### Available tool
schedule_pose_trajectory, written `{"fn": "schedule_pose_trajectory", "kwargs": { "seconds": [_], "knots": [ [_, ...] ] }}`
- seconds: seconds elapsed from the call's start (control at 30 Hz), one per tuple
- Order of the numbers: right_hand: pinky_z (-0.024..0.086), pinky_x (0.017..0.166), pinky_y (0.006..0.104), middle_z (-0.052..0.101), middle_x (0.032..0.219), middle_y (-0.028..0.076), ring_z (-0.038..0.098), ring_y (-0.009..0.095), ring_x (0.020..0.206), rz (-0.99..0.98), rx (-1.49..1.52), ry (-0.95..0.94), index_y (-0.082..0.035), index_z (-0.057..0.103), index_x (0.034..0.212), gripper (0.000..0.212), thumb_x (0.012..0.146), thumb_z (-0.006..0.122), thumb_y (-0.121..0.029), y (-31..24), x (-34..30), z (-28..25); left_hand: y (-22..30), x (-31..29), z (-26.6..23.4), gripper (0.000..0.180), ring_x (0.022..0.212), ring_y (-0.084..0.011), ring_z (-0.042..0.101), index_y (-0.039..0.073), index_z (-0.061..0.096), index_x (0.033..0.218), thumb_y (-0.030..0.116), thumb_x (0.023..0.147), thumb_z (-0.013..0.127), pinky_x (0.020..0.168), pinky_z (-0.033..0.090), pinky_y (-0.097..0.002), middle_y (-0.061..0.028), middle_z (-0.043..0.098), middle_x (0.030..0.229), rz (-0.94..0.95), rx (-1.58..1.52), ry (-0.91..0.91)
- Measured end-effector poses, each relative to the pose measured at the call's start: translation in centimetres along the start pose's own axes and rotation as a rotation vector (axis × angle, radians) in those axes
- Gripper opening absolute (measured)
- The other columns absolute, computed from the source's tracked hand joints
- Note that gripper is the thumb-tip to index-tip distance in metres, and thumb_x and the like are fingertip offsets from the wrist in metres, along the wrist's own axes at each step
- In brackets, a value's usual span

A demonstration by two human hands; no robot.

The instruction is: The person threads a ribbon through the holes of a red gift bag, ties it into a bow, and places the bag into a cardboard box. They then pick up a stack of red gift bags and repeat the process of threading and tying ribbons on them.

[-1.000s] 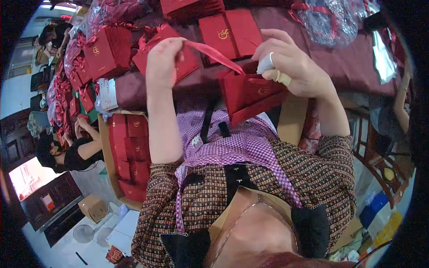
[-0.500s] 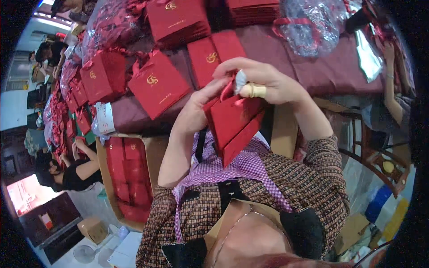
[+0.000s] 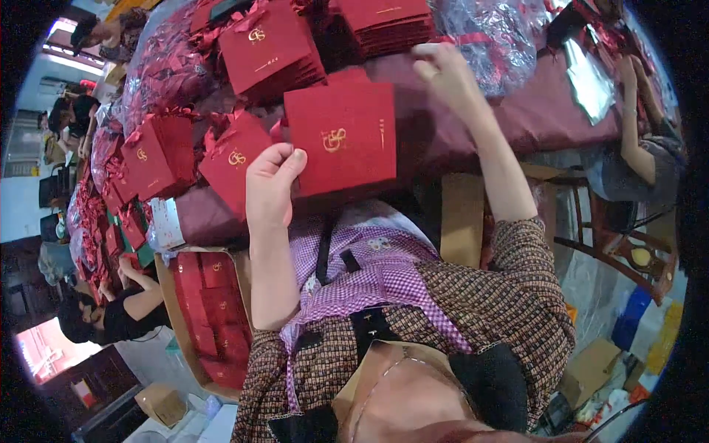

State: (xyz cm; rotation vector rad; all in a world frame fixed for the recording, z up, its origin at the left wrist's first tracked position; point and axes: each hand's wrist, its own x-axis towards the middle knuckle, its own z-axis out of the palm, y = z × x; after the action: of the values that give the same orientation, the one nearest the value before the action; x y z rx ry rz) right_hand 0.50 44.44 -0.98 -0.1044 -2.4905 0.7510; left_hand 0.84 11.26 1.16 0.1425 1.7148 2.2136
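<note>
My left hand (image 3: 272, 184) grips the left edge of a flat red paper gift bag (image 3: 362, 125) with gold print, thumb on top. The bag is turned sideways over the table's near edge, and part of its red ribbon shows by its left side. Out to the right, my right hand (image 3: 447, 74) is off the bag and somewhat blurred. Its thumb and forefinger are apart, with nothing visible between them, and a pale cover sits on a fingertip. Beside that hand lies a clear plastic bag (image 3: 491, 52) with red ribbon in it.
Stacks of red gift bags (image 3: 266, 52) stand on the dark red tablecloth (image 3: 517, 125), with another stack (image 3: 388, 22) farther right. An open carton (image 3: 244, 280) of red bags is at my left. Other people sit at both sides; a wooden chair (image 3: 628, 258) stands right.
Both hands were together around the ribbon of a tilted, partly open bag. Now the bag lies flat in my left hand, and my right hand has moved away, up and right.
</note>
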Motion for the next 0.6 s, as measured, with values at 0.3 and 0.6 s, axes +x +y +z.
{"fn": "schedule_pose_trajectory", "kwargs": {
  "seconds": [0.3, 0.6],
  "knots": [
    [0.049, 0.075, 0.0414, 0.066, 0.091, 0.015, 0.063, 0.029, 0.085, 0.058, -0.232, -0.002, -0.005, 0.062, 0.101, 0.016, 0.087, 0.060, -0.013, 3.4, 0.3, -0.3, -0.7, 0.8, 0.6, 0.029, 0.085, -0.0091, 0.062, -0.007, 0.060, 0.115, 0.001, 0.087, 0.061, 0.077, 0.049, -0.0226, -0.0063, 0.067, 0.098, 0.028, 0.095, 0.021],
    [0.047, 0.069, 0.0223, 0.065, 0.087, 0.003, 0.057, 0.008, 0.075, 0.248, 0.754, -0.292, -0.006, 0.064, 0.113, 0.024, 0.090, 0.061, -0.011, -4.4, -1.7, -1.5, -0.9, 1.2, 0.8, 0.028, 0.075, -0.0040, 0.056, -0.006, 0.061, 0.113, -0.001, 0.085, 0.060, 0.067, 0.045, -0.0198, -0.0004, 0.065, 0.086, 0.041, 0.223, 0.019]
  ]
}}
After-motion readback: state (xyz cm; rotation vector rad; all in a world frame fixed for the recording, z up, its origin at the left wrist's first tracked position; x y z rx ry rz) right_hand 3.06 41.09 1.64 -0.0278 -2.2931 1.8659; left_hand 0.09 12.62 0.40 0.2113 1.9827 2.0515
